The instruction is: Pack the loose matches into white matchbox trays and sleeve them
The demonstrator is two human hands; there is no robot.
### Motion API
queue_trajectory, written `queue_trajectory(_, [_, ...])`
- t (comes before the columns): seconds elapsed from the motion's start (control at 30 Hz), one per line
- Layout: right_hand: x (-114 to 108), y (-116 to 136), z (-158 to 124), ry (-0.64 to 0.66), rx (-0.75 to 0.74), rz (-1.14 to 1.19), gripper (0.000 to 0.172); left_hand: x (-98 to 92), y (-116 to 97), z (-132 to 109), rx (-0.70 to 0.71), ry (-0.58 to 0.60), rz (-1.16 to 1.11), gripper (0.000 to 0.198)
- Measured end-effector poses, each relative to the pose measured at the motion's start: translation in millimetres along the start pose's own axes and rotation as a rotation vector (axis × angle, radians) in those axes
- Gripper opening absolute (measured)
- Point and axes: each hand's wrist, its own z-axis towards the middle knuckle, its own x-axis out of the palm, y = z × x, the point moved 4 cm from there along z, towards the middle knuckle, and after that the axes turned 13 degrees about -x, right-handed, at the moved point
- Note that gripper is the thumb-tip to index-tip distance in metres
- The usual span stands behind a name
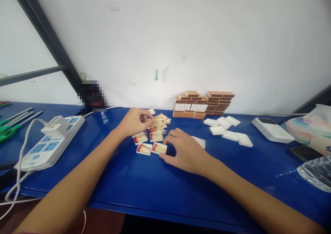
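My left hand [136, 122] is at the left side of a loose pile of matches [161, 122], thumb and forefinger pinched together. What lies between those fingertips is too small to make out. My right hand [184, 151] grips the right end of a white matchbox tray [159, 148] filled with red-headed matches, thumb at its near corner and fingers at its far one. Beside it on the left is another filled tray [144, 149]. Two more filled trays, one left [140, 138] and one right [156, 136], lie just behind, against the pile.
Stacked matchboxes [204, 104] stand along the wall. Several white trays [224, 125] lie right of centre, one [199, 142] partly behind my right hand. A white device [272, 129] and a dark phone [306, 153] are at right; a power strip [51, 146] and green-handled scissors [10, 127] at left.
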Motion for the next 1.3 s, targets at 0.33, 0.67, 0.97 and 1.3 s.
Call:
queue_trajectory(0.33, [-34, -53, 37, -0.109, 0.125, 0.060, 0.028, 2.6, 6, 6, -0.062, -0.003, -0.202, 0.046])
queue_trajectory(0.67, [-18, -83, 81, -0.225, 0.143, 0.222, 0.026, 23.0, 32, 18, -0.182, -0.066, -0.497, 0.049])
queue_trajectory(0.97, [-14, -93, 76, -0.287, 0.168, 0.270, 0.034, 26.3, 32, 20, -0.232, -0.054, -0.516, 0.042])
queue_trajectory(1.3, [-19, -90, 73, -0.322, 0.112, 0.265, 0.024, 23.7, 30, 19, -0.223, -0.082, -0.475, 0.037])
